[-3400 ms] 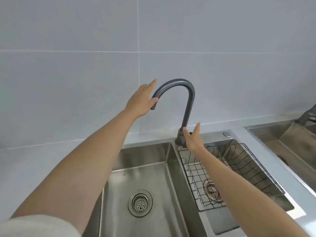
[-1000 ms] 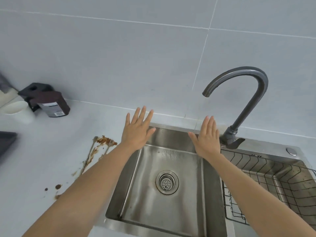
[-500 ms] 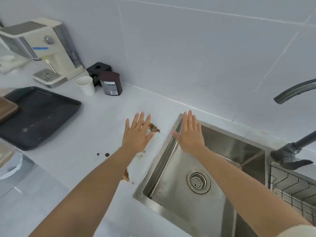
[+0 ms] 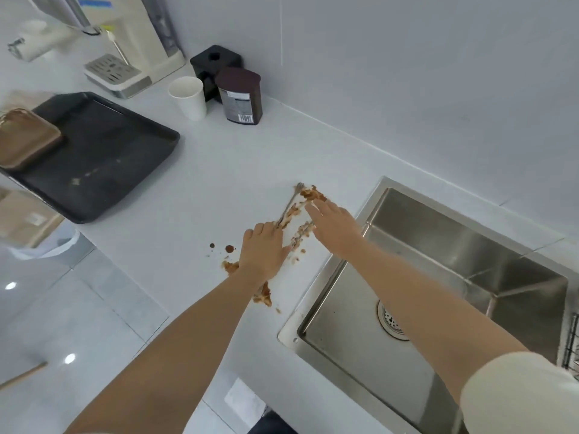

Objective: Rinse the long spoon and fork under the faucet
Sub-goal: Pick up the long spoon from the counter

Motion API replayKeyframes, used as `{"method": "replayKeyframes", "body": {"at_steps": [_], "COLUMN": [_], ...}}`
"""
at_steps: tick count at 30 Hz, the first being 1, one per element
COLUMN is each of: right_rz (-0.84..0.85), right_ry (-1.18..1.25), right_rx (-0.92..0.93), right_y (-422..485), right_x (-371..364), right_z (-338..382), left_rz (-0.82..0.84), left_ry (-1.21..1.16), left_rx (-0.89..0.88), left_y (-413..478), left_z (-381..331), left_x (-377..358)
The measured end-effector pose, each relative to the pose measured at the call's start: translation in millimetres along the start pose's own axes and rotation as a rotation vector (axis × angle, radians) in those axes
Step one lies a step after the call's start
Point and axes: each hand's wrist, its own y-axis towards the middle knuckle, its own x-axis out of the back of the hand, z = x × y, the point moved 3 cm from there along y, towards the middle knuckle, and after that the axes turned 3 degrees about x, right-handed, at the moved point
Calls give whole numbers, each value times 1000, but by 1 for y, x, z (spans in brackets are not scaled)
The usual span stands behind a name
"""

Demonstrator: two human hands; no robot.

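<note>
Two long metal utensils lie side by side on the white counter, left of the sink (image 4: 470, 245), both smeared with brown sauce. I cannot tell which is the spoon and which the fork. My left hand (image 4: 264, 249) rests on the handle of the left utensil (image 4: 289, 203) with its fingers curled down; the grip itself is hidden. My right hand (image 4: 335, 225) is flat with its fingers stretched out over the right utensil (image 4: 302, 231), covering its far part. The faucet is out of view.
Brown sauce spots (image 4: 229, 249) mark the counter by my left wrist. A black tray (image 4: 103, 158) holding a brown block, a paper cup (image 4: 188, 97), a dark jar (image 4: 239, 95) and a white dispenser (image 4: 131, 42) stand at the back left. A wire rack (image 4: 571, 339) shows at the right edge.
Both hands left the faucet and moved left from over the sink down onto the dirty utensils. My view swung left, so the faucet went out of frame.
</note>
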Motion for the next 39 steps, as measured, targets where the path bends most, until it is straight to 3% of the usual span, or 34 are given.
{"method": "replayKeyframes", "body": {"at_steps": [5, 11, 15, 23, 29, 34, 39], "right_rz": [-116, -16, 63, -38, -21, -59, -261], "right_ry": [-219, -388, -420, -372, -281, -118, -127], "right_rx": [189, 292, 345, 360, 138, -82, -198], "right_y": [21, 28, 27, 24, -13, -59, -109], "right_x": [-8, -14, -14, -1, 34, 52, 70], "right_z": [8, 17, 20, 9, -17, -52, -82], "left_rz": [24, 23, 35, 58, 25, -52, -91], "left_ry": [-14, 7, 42, 13, -25, -68, 103], "left_rx": [-15, -28, -30, -69, -137, -321, -527], "left_y": [8, 12, 12, 18, 25, 36, 46], "left_z": [-9, -10, -12, -10, -29, -73, -127], "left_x": [-12, -21, -20, 0, 36, 63, 86]}}
